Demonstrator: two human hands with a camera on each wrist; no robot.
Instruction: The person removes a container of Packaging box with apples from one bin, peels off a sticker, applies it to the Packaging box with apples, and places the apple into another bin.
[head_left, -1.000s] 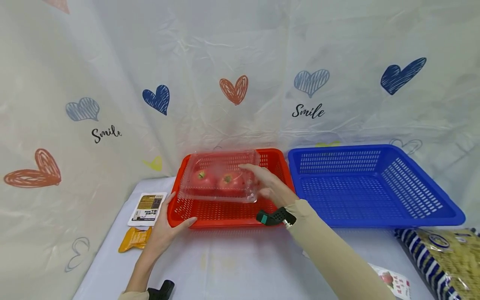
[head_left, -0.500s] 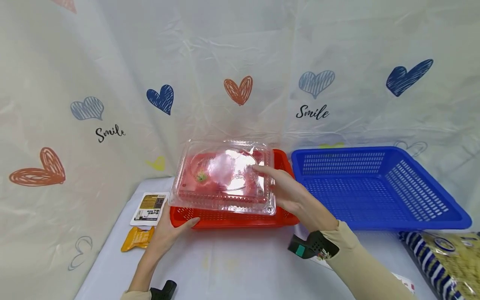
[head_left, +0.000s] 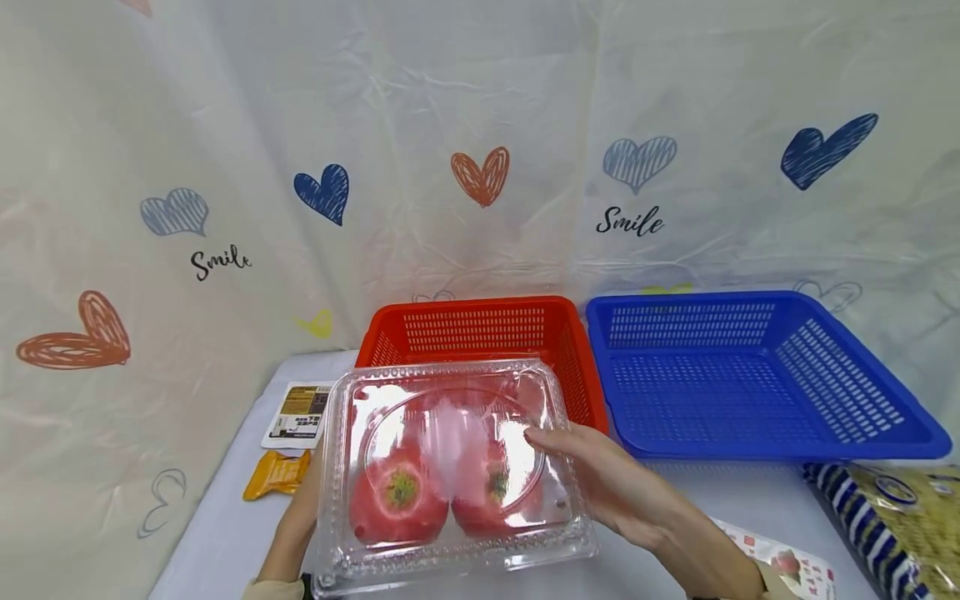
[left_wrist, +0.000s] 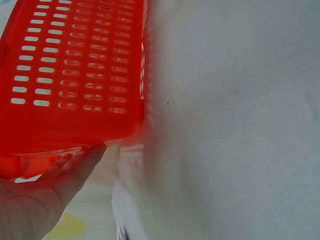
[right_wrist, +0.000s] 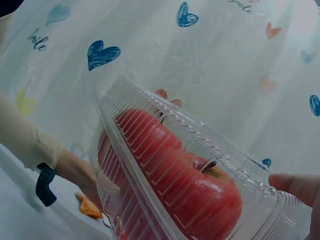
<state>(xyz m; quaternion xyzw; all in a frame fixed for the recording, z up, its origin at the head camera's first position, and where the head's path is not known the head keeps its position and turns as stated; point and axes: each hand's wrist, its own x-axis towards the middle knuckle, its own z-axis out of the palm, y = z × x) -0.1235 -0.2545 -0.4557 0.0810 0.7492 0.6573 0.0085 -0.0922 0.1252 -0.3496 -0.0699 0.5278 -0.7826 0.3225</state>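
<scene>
My right hand (head_left: 630, 483) grips the right side of a clear plastic clamshell box (head_left: 450, 554), thumb on its lid. Red apples (head_left: 401, 496) with stems show through the plastic. The box is raised and tilted, overlapping the front of the red basket (head_left: 480, 304) in the head view. In the right wrist view the thumb (right_wrist: 300, 187) lies at the box's ribbed end. At the left end of the red basket, my left hand (left_wrist: 35, 205) holds its edge, thumb against the rim; the box hides most of that hand in the head view.
A blue basket (head_left: 862, 358) stands right of the red one. At the left lie a white printed packet (head_left: 298, 412) and a small orange packet (head_left: 277, 473). A bag of pasta (head_left: 911, 525) and a printed card (head_left: 787, 562) lie at the front right.
My right hand has lifted the clamshell box of apples out of the red basket and brought it nearer, tilting its lid into view. My left hand has stayed at the basket's left edge.
</scene>
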